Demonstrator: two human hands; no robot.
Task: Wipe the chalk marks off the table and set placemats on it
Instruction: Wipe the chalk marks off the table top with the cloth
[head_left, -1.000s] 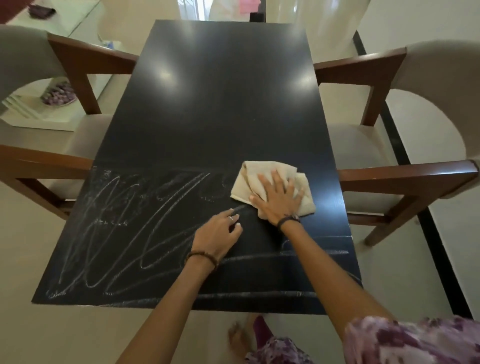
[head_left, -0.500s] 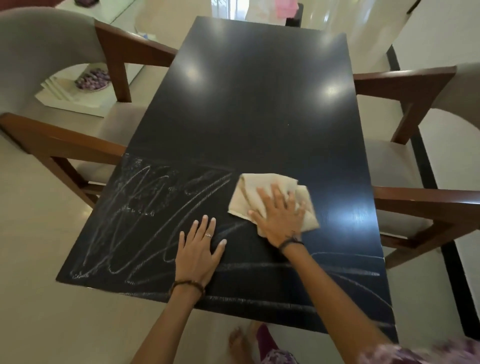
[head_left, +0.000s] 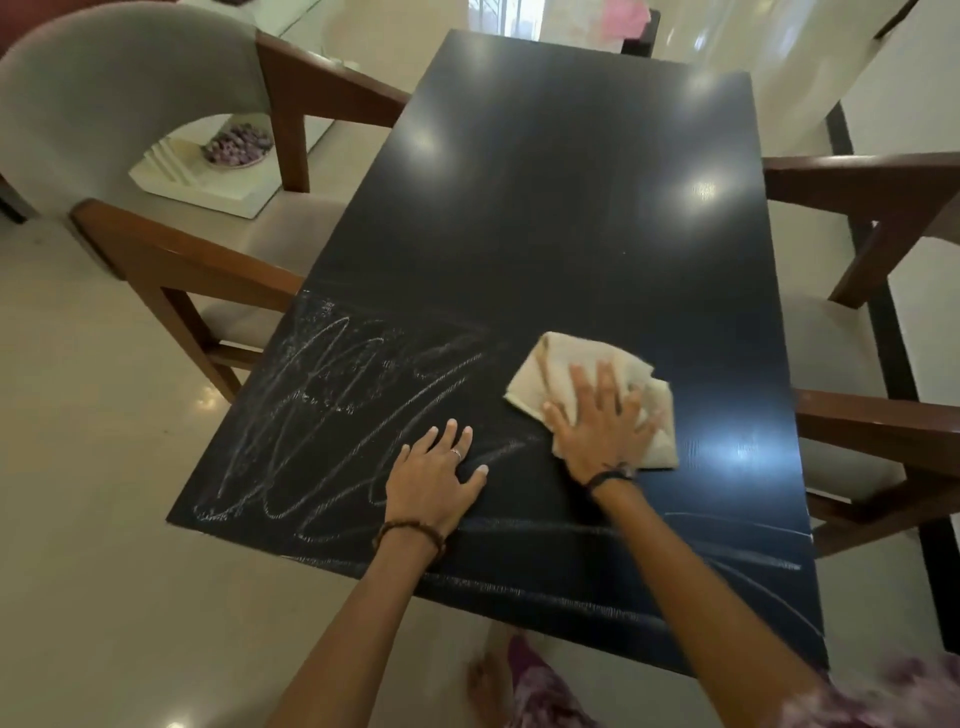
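Note:
A long black table (head_left: 561, 197) runs away from me. White chalk scribbles (head_left: 322, 415) cover its near left part, and long chalk lines (head_left: 571, 597) run along the near edge. A crumpled beige cloth (head_left: 550, 374) lies on the table right of the scribbles. My right hand (head_left: 602, 421) presses flat on the cloth with fingers spread. My left hand (head_left: 436, 478) rests flat on the table over the chalk, fingers apart, holding nothing. No placemats are in view.
A grey chair with wooden arms (head_left: 171, 249) stands at the table's left side, another wooden-armed chair (head_left: 872, 415) at the right. A low white stand with a bowl of purple things (head_left: 236, 148) sits on the floor behind the left chair. My foot (head_left: 488, 686) shows below the table edge.
My left hand went from loosely curled to flat with fingers spread on the table. The right hand stays pressed on the cloth at about the same spot. The view shifted to the left.

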